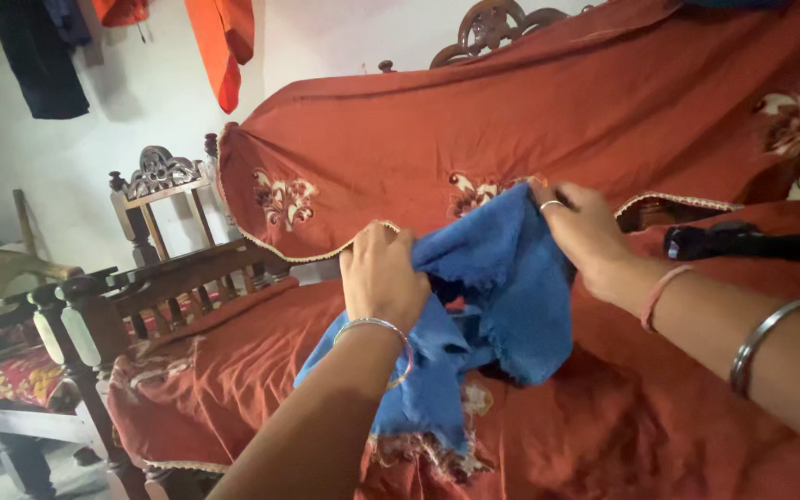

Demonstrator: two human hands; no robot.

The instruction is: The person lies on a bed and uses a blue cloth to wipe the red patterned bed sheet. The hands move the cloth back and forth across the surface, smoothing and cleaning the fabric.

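Both hands pinch a blue cloth [497,287] above the red sofa cover [604,426]: left hand [383,278] and right hand [585,227] each closed on its top edge. It looks soft, light, limp; the edges and corners seem the best grips.

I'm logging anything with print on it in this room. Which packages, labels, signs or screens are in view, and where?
None can be made out.
Both hands, left hand and right hand, grip a plain blue cloth over the red-covered sofa.
A dark object on the seat at right is too unclear to identify.
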